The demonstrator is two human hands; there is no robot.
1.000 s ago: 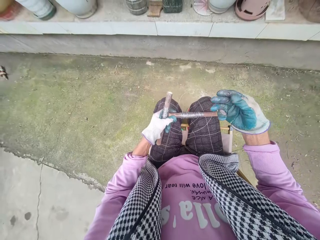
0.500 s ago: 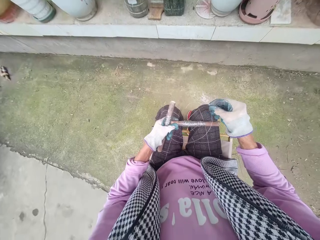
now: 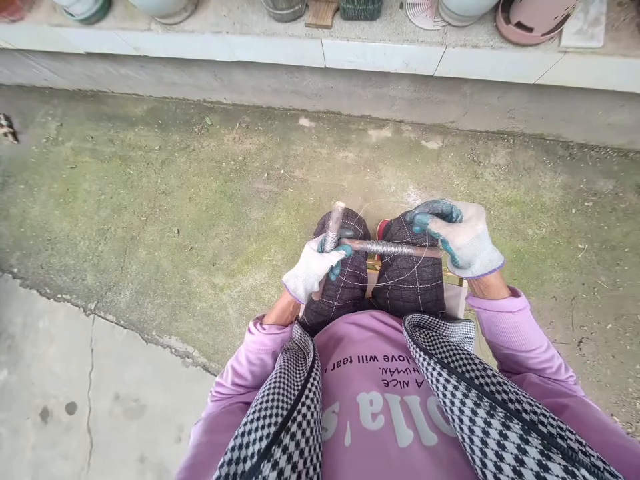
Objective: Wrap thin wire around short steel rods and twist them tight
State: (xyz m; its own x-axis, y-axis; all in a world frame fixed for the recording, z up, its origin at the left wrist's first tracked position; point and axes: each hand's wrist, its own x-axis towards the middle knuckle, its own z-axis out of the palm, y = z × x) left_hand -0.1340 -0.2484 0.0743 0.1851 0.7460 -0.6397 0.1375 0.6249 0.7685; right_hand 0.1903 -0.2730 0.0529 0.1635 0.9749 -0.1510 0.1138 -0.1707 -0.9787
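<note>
Over my lap is a T-shaped wooden stick frame (image 3: 429, 252), its long bar level and its short crosspiece (image 3: 337, 217) slanting upward at the left. Silvery wire (image 3: 387, 247) is wound tightly around the bar's middle and around the crosspiece near the joint. My left hand (image 3: 306, 270), in a white and blue-green glove, is closed around the joint. Beyond the bar's right end my right hand (image 3: 467, 237), gloved alike, has its thumb and fingers pinched together on a thin loose wire, which curves in a wide loop around the bar. The wire's exact end is hidden.
My knees in dark checked trousers (image 3: 407, 287) lie beneath the frame, with parts of a low seat (image 3: 455, 300) beside them. Ahead runs a white-tiled ledge (image 3: 380, 57) bearing pots, a wooden piece (image 3: 321, 13) and a pink planter (image 3: 533, 20). Mossy concrete (image 3: 175, 200) surrounds me.
My right hand has shifted slightly left and the loose wire loop has changed shape around the bar. My left hand keeps its hold on the joint. The view has tilted slightly down.
</note>
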